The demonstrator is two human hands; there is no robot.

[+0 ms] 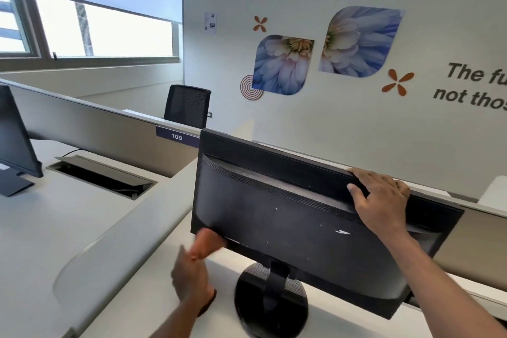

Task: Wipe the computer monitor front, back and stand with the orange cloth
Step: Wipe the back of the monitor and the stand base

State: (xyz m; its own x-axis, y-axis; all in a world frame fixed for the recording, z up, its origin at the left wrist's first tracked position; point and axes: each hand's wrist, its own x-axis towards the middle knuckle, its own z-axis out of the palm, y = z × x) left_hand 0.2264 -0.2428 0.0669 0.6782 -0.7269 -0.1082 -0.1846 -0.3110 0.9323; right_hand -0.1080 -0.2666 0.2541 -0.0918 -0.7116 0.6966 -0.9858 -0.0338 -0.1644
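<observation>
Monitor point(274, 214) sits on the white desk point(123, 241) right in front of me, black back facing me, tilted a bit, w/ its round stand point(271, 299) below. My right hand point(381, 200) is clamped on the top edge toward the right, fingers curled over it. My left hand point(189, 277), blurred, grips the orange cloth point(205, 241) at the back's lower left corner. A 2nd monitor point(13, 132) stands at far left.

The right hand point(381, 200) grips the top of the black plastic monitor point(274, 228); the blurred left hand point(190, 280) holds a crumpled orange cloth point(206, 243) at its lower corner.
</observation>
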